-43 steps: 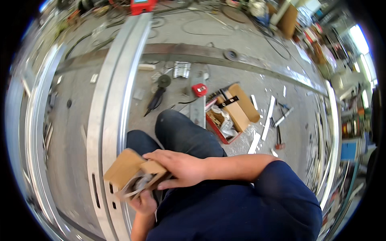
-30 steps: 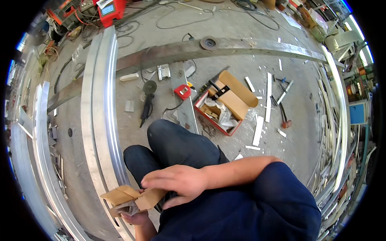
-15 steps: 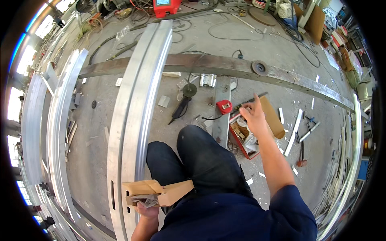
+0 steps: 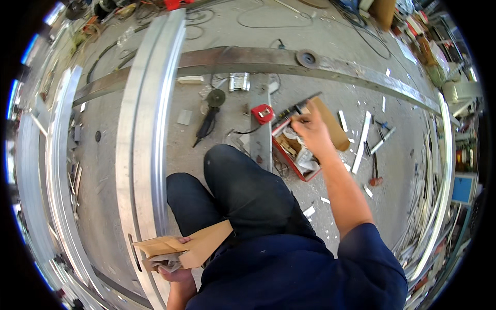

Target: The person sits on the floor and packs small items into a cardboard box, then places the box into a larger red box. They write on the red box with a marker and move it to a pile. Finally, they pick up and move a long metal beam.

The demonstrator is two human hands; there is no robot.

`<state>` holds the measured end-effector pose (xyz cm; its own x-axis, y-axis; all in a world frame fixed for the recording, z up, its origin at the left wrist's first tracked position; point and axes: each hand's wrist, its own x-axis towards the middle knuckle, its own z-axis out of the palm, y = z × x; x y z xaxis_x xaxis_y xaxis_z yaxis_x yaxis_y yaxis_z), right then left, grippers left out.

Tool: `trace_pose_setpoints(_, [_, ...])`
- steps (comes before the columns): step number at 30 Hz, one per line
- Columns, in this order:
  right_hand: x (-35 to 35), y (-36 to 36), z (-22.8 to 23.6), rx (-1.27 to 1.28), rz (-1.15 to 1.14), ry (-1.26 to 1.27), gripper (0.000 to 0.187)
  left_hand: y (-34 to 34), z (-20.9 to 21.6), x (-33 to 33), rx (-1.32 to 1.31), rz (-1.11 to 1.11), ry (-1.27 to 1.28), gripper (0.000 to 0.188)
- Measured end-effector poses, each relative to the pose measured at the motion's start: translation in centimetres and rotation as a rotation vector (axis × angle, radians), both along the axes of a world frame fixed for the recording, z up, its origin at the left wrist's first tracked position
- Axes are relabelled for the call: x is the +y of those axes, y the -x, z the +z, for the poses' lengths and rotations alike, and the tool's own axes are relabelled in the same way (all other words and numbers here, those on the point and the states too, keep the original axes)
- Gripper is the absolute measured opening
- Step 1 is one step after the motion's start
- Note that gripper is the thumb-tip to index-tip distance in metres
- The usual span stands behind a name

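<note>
Here we are, right arm stretched out, and the right hand (image 4: 313, 130) hangs over the red-sided box (image 4: 297, 172), its fingers curled; whether they pinch anything, we cannot tell. That box lies ahead and to the right of our left hand (image 4: 177, 274), its long axis slanting from far left to near right just under the right palm. The right hand is clearly the nearer one; the left is well apart, down by our lap, wrapped around a small carton (image 4: 206, 250) with its flaps open. The carton runs roughly crosswise, its right end tipped away from us, and clear plastic (image 4: 166, 262) shows in its mouth.

Let's count! Two hands, one small carton, one red-sided box with one big brown flap (image 4: 333, 124) raised beside the right hand. Left of that hand, one red tape measure (image 4: 264, 113) and, farther left, one angle grinder (image 4: 208, 120). To its right, two long white strips (image 4: 361, 143), with smaller scraps we can't number, and one hammer (image 4: 375, 181). One silver grooved rail (image 4: 150, 119) runs beside our left hand.
</note>
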<state>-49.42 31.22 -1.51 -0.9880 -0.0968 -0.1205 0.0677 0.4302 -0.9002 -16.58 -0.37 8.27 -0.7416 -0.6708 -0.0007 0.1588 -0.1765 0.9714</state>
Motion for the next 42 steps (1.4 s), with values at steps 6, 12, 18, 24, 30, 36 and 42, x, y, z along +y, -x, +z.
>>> trace_pose_setpoints(6, [-3.9, 0.2, 2.8, -0.041, 0.082, 0.22, 0.077, 1.4, 0.8, -0.6, -0.066, -0.056, 0.198, 0.057])
trace_pose_setpoints(12, [-1.4, -0.4, 0.7, 0.001, 0.071, 0.045, 0.073, 0.9, 0.7, -1.6, -0.093, -0.136, 0.15, 0.08])
trace_pose_setpoints(18, [3.3, 0.7, -6.6, -0.212, -0.114, -0.095, 0.05, 0.6, -0.5, -2.2, -0.07, -0.115, -0.017, 0.082])
trace_pose_setpoints(24, [3.4, -2.7, -18.4, -0.578, 0.574, -0.62, 0.052, 1.7, -1.9, -4.4, -0.198, -0.077, -0.057, 0.084])
trace_pose_setpoints(30, [0.6, -6.1, -41.0, -0.369, 0.927, -0.681, 0.05, 4.5, 0.1, -5.9, -0.332, -0.228, -0.159, 0.089])
trace_pose_setpoints(36, [-6.0, -6.6, -36.7, -0.489, 0.65, -0.713, 0.048, 7.5, 1.1, -3.5, -0.416, -0.058, -0.198, 0.076])
trace_pose_setpoints(42, [-8.7, -4.9, -39.4, -0.48, 0.556, -0.73, 0.048, 10.3, 2.5, -3.1, -0.509, 0.069, -0.004, 0.068])
